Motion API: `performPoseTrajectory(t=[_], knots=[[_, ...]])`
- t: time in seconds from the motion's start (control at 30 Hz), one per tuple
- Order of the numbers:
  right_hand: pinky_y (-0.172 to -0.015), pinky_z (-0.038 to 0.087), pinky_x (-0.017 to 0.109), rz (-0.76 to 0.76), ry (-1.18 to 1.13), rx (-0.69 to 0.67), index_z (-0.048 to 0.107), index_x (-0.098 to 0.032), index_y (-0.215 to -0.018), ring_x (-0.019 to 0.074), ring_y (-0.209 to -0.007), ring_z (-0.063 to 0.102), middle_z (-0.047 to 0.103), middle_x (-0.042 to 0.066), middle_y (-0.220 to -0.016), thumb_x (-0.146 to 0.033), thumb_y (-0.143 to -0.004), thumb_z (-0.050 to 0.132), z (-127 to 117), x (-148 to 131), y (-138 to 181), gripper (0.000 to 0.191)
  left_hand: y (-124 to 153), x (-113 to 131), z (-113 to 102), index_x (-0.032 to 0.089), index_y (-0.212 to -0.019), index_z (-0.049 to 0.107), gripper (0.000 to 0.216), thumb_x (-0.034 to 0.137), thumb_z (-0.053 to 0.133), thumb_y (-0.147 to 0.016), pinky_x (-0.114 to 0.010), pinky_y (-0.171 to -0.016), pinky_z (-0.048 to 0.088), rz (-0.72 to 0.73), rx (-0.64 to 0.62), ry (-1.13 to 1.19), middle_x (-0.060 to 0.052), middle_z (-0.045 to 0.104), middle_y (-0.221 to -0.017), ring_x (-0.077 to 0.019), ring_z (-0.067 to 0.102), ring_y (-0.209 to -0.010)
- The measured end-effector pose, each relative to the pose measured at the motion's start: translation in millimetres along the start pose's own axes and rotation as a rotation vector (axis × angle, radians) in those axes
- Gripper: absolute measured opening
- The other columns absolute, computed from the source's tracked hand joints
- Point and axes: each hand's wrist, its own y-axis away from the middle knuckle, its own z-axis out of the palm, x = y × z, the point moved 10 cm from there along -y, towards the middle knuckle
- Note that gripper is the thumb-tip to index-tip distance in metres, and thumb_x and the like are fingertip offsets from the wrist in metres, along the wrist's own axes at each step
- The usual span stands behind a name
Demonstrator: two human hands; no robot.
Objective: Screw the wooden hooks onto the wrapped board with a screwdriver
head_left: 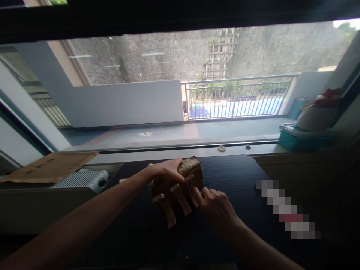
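Note:
On a dark table, a brown, cardboard-like block point(192, 165) stands with three curved wooden pegs on its near side. The left peg point(168, 213), middle peg point(181, 198) and right peg point(190, 184) lean outward, with small dark holes in them. My left hand point(168, 170) grips the block from above and behind, its thumb by the right peg's top. My right hand point(215, 202) is closed round a slim tool point(192, 186), whose thin dark shaft points at the face of the right peg. Its handle is hidden in my fingers.
The dark table point(233, 168) meets a window sill holding a tape roll point(222, 148) and a small metal object point(248, 146). A teal bin point(303, 137) stands right. Left are a radiator point(81, 179) and flat cardboard point(47, 167). A blurred item point(287, 208) lies right.

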Motion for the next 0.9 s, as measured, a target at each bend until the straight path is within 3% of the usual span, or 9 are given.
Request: performPoseTrajectory(t=[0.17,0.37,0.43,0.53,0.67,0.77,0.9], knots=[[-0.051,0.041,0.025,0.164,-0.162,0.055,0.054,-0.015,-0.123,0.0172,-0.06,0.062,0.064,0.005,-0.073,-0.001,-0.077,0.049,13.0,9.2,11.1,0.049,5.4,1.7,4.2,0.019,-0.111,0.049,0.068,0.048,0.069,-0.054,-0.029,-0.069,0.047,-0.016,0.059,-0.033,-0.007,0.063,-0.099,-0.0247,0.061,-0.087],[-0.069,0.049,0.027,0.544,-0.956,0.241,0.064,-0.02,-0.11,0.0204,-0.083,0.067,0.072,0.006,-0.094,-0.024,-0.087,0.045,40.6,36.2,24.5,0.031,5.6,2.8,4.4,0.02,-0.112,0.047,0.068,0.056,0.066,-0.056,-0.028,-0.07,0.047,-0.036,0.063,-0.068,-0.007,0.064,-0.099,-0.024,0.062,-0.086],[-0.07,0.05,0.029,0.579,-1.059,0.239,0.065,-0.02,-0.108,0.0215,-0.085,0.066,0.072,0.006,-0.094,-0.027,-0.086,0.045,44.3,38.4,25.2,0.03,6.0,3.3,3.5,0.02,-0.113,0.047,0.07,0.056,0.066,-0.056,-0.029,-0.07,0.047,-0.048,0.057,-0.09,-0.007,0.064,-0.099,-0.0247,0.062,-0.086],[-0.069,0.048,0.03,0.535,-0.824,0.153,0.059,-0.022,-0.117,0.0218,-0.082,0.066,0.071,0.006,-0.094,-0.025,-0.086,0.047,32.4,37.6,23.0,0.034,7.0,4.5,2.2,0.02,-0.112,0.048,0.071,0.058,0.066,-0.054,-0.03,-0.069,0.046,-0.062,0.039,-0.124,-0.008,0.065,-0.098,-0.0263,0.062,-0.087],[-0.058,0.043,0.024,0.352,-0.384,0.064,0.047,-0.018,-0.128,0.0172,-0.073,0.064,0.065,0.007,-0.095,-0.008,-0.081,0.05,9.7,26.3,19.5,0.048,8.5,6.0,1.2,0.02,-0.113,0.048,0.071,0.059,0.064,-0.055,-0.031,-0.07,0.046,-0.071,0.024,-0.15,-0.008,0.064,-0.099,-0.0266,0.061,-0.088],[-0.055,0.042,0.023,0.175,-0.199,0.079,0.052,-0.013,-0.119,0.0164,-0.074,0.061,0.063,0.007,-0.09,0.003,-0.078,0.047,0.5,13.0,17.4,0.045,8.6,5.6,2.0,0.02,-0.113,0.047,0.071,0.059,0.063,-0.056,-0.031,-0.069,0.046,-0.078,0.02,-0.163,-0.008,0.064,-0.099,-0.0267,0.062,-0.087],[-0.053,0.04,0.026,0.027,-0.073,0.144,0.054,-0.01,-0.114,0.0174,-0.069,0.058,0.062,0.006,-0.081,0.003,-0.078,0.048,-6.5,3.4,13.8,0.039,8.0,4.9,3.2,0.02,-0.112,0.047,0.07,0.06,0.062,-0.056,-0.03,-0.067,0.046,-0.082,0.018,-0.176,-0.008,0.065,-0.097,-0.0262,0.062,-0.086]])
